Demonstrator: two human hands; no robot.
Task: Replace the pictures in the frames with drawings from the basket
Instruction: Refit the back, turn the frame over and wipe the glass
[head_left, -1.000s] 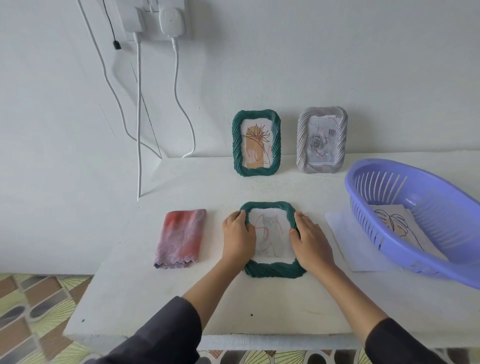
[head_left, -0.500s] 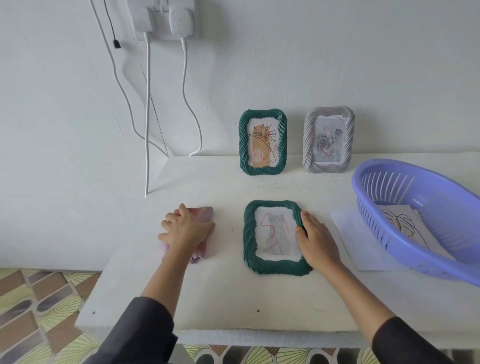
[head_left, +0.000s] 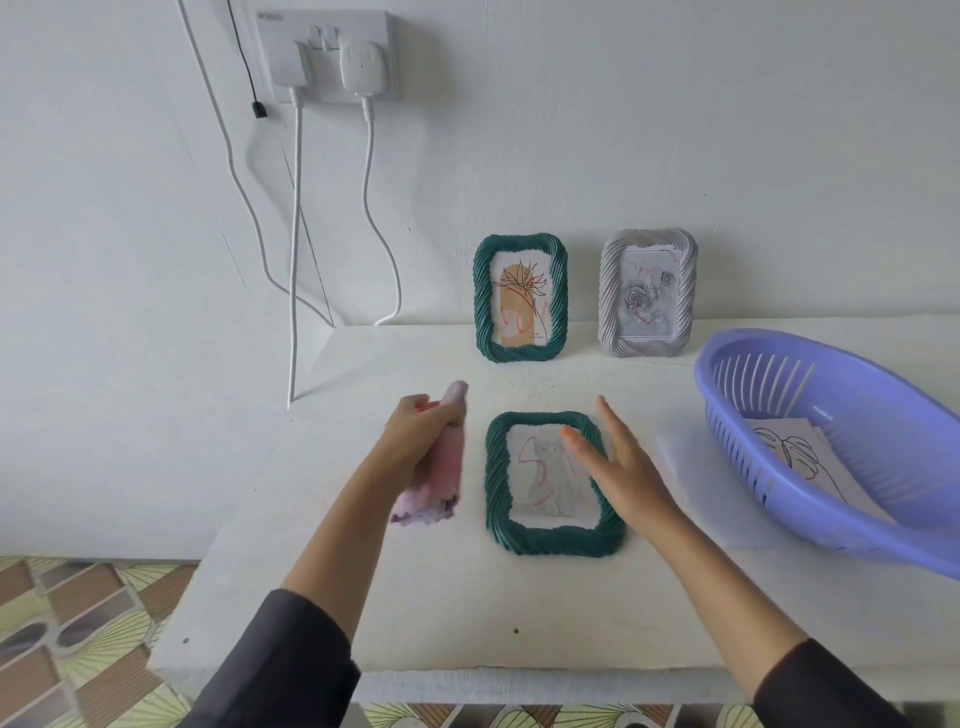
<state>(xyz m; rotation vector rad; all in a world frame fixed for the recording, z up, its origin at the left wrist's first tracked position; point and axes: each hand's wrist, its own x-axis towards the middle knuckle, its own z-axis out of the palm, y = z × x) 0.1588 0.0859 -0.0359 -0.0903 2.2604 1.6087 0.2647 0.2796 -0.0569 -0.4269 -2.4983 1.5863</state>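
- The basket (head_left: 852, 467) is running out of the picture at the right; the drawing (head_left: 800, 457) inside is showing only partly.
- The left hand (head_left: 421, 436) is gripping a pink cloth (head_left: 441, 467), fingers closed around it, just left of the flat green frame (head_left: 550, 535).
- The right hand (head_left: 623, 473) is hovering with fingers spread over this frame's right side, holding nothing; I cannot tell if it is touching.
- Two frames are standing at the wall, green (head_left: 519, 299) and grey (head_left: 647, 293).

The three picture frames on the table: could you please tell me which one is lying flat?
The green frame with the cat picture, nearest the hands. The other green frame and the grey frame stand upright against the wall.
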